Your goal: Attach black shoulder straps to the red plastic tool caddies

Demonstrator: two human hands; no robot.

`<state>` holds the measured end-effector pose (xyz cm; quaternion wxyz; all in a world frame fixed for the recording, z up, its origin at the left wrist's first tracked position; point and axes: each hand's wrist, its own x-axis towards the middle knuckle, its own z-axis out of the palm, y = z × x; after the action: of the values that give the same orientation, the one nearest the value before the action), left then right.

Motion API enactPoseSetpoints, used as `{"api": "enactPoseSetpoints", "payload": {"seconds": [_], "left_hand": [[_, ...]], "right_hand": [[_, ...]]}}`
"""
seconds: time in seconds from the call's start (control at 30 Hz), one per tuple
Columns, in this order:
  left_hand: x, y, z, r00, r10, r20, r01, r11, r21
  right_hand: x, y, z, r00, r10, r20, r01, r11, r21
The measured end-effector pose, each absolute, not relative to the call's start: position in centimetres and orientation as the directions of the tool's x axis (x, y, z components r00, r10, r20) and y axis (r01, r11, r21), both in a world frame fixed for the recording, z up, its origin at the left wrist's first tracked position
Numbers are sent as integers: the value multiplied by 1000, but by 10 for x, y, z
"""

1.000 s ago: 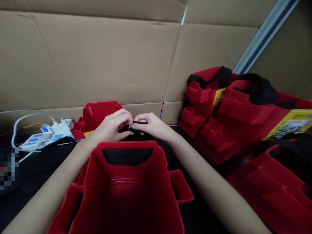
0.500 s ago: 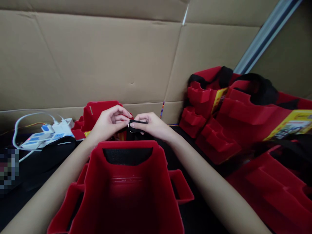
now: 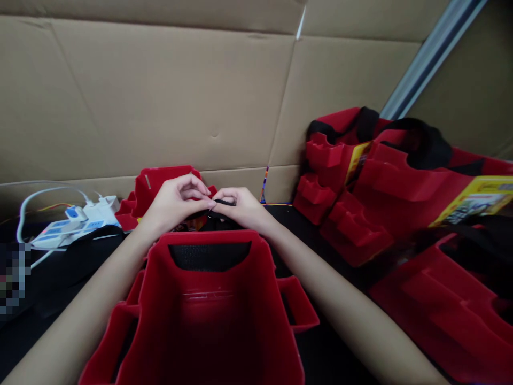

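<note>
A red plastic caddy (image 3: 208,310) with an open top stands right in front of me, a black mesh patch on its far inner wall. Beyond its far rim my left hand (image 3: 174,203) and my right hand (image 3: 240,208) meet, fingers pinched on a black strap (image 3: 222,203) with a small metal ring. Both hands grip the strap close together. A second red caddy (image 3: 160,184) lies just behind my left hand.
A heap of red caddies with black straps and yellow labels (image 3: 401,182) fills the right side. A white power strip with plugs and cables (image 3: 72,222) lies at the left on the black table top. Brown cardboard walls (image 3: 160,96) close off the back.
My hands have drawn slightly closer together on the strap; the left fingers now touch the right ones. The caddy in front has not moved.
</note>
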<state>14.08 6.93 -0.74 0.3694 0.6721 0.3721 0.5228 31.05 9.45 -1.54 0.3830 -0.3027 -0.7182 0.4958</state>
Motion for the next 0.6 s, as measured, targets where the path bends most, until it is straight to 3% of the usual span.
{"api": "enactPoseSetpoints", "payload": {"seconds": [0.17,0.37,0.6], "left_hand": [[141,69,-8,168,925,340,215,-371,904],[135,68,-9,251,934,255,104,-288,952],[131,64,-4,211,951,227,-33,-226,974]], "right_hand": [[313,97,-15,-540,799,263,55,346,-937],[319,93,-9,-562,771,299,27,378,-925],[320,88,-4,-658,622,423,12,571,-821]]}}
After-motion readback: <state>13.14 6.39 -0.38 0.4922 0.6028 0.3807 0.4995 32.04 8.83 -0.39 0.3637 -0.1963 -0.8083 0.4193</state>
